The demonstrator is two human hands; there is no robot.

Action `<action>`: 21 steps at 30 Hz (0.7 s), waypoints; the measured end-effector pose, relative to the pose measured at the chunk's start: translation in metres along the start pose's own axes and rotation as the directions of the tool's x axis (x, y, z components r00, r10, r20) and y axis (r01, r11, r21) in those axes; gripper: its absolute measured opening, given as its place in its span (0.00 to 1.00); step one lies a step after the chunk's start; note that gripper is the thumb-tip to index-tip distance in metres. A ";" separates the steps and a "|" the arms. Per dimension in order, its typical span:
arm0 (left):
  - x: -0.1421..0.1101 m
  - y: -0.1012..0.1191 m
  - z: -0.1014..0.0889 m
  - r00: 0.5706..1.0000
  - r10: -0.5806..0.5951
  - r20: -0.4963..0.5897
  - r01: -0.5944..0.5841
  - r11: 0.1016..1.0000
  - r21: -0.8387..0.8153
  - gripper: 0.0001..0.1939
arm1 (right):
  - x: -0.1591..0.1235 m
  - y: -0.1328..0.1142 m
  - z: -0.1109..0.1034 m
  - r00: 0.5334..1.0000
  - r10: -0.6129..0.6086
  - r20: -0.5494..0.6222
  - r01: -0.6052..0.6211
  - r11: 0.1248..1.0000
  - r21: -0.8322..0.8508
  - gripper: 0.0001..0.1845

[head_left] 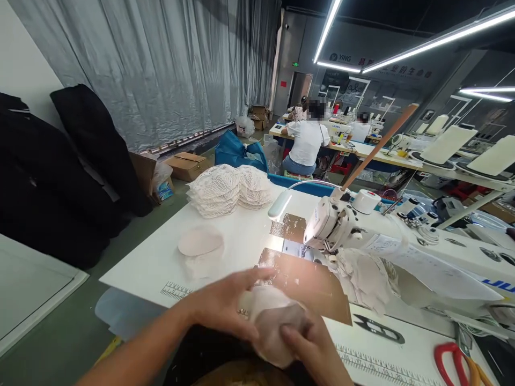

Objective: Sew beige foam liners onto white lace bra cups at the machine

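In front of my body, at the table's near edge, is a pale beige fabric cup that looks like a bra cup. My right hand grips its right side, thumb pressed on the inner face. On the other side my left hand has its fingers stretched out and its thumb apart, close against the cup's left edge; blur hides how firmly they touch. Left of the sewing machine lies a small stack of rounded beige pieces. Behind it stand piles of white lace pieces.
A brown plate lies before the needle. Beige pieces are heaped under the machine arm. At the right are a black metal part and red-handled scissors. A lamp hangs over the table. A co-worker sits beyond.
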State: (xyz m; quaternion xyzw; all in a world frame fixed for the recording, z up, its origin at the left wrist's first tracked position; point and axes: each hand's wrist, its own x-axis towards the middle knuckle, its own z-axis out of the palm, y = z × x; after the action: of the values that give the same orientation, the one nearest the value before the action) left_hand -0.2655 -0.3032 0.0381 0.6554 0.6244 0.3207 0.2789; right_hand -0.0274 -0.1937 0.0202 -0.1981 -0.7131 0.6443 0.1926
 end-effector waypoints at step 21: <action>0.027 0.007 0.039 0.990 -0.137 -0.022 0.094 0.781 -0.617 0.44 | 0.033 0.034 -0.014 0.933 0.229 0.277 -0.355 0.714 0.604 0.19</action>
State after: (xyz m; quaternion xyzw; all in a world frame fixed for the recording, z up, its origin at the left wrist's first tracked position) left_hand -0.2307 -0.2753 0.0207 0.4786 0.5343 0.5098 0.4749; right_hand -0.0470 -0.1610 -0.0113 -0.1705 -0.4219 0.8870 0.0781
